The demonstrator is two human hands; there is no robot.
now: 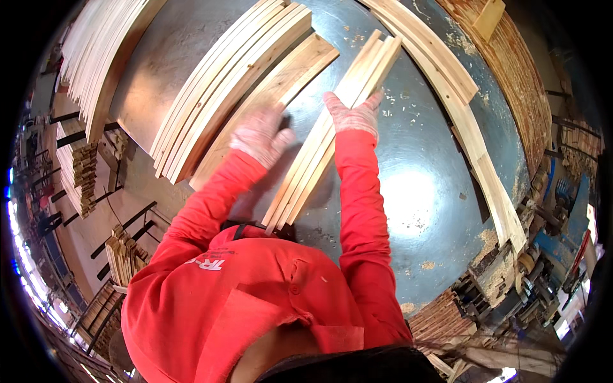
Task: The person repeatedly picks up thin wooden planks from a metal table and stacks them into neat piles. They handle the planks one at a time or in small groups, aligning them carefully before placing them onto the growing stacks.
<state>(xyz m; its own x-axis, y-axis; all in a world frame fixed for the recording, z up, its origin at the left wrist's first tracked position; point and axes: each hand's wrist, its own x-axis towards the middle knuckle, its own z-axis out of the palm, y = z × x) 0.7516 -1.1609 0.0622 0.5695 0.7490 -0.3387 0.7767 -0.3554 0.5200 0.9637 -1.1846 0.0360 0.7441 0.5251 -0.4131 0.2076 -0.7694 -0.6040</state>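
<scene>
My right hand (356,116) reaches across a narrow bundle of light wooden strips (311,167), thumb on one side and fingers on the other. The bundle lies slantwise in front of me on the grey metal tabletop (415,150). To its left, my left hand (260,135) is over a flat wooden board (292,71) and smeared by motion. Its thumb points toward the bundle, but its grip is unclear. Both hands look covered by thin, pale gloves. Left of the board stands a row of curved wooden strips (217,96) set side by side.
A larger stack of curved strips (112,57) stands at the far left. Long wooden pieces (463,121) run along the table's right side, beside a brown wooden board (511,76). Sawdust and shavings dot the tabletop. Racked wood (76,169) is at the left, machinery (555,249) at the right.
</scene>
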